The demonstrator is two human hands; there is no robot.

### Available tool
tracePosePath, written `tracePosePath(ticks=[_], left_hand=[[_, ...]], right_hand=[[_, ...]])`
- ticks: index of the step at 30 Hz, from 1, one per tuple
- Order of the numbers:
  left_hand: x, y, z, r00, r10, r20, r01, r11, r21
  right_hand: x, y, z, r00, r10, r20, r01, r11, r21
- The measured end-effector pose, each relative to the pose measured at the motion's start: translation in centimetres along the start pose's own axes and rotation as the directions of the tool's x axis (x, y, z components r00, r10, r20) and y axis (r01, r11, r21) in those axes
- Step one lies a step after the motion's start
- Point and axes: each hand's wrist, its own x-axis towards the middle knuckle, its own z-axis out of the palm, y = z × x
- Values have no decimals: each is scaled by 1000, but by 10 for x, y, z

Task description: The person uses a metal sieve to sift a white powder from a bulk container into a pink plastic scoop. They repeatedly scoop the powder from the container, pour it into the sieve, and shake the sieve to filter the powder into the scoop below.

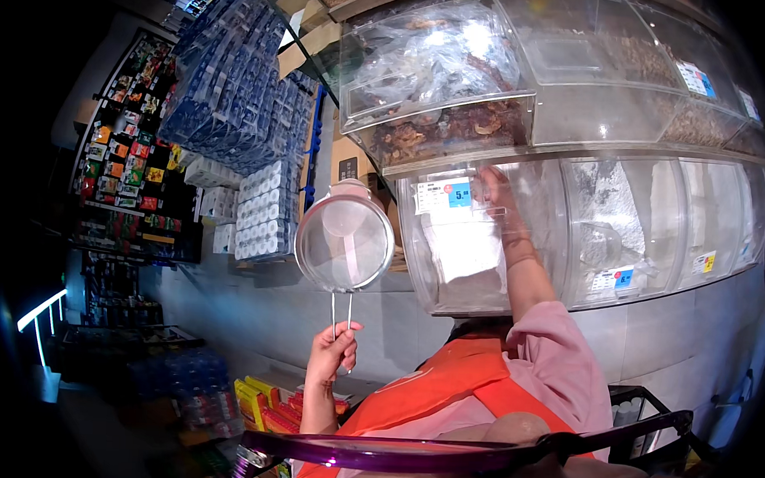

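Observation:
A round wire-mesh strainer point(344, 243) is held up by its wire handle in my left hand point(335, 351), out over the floor. My right arm reaches to a clear plastic bulk bin point(533, 263) with white contents, and my right hand point(495, 189) is at its upper part, behind or against the clear plastic beside a price tag point(443, 195). Reflections hide what the right fingers touch. Through the strainer's mesh a pale, flat shape shows.
More clear bins point(622, 241) with white contents stand to the right. Above, a wooden-edged shelf point(461, 163) carries clear bins point(450, 115) of dark dried goods. Stacked bottled water point(236, 76) and wrapped paper rolls point(266, 213) are at left, boxed goods point(266, 405) below.

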Motion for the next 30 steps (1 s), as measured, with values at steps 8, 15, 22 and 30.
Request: tracePosePath(ticks=[8,15,22,30], left_hand=[[-33,-7,-9,966,-199,167,188,979,78],[-42,-4,5,908,-337,249,289,934,211],[-26,-16,15,823,-445,352,316,875,368],[17,-49,37,817,-459,350,283,846,452]], right_hand=[[-3,31,-16,999,33,-29,-18,915,403],[-60,15,-40,982,186,28,-184,914,363],[-128,1,-56,972,219,83,-234,906,351],[-201,-14,-70,945,309,107,-327,892,313]])
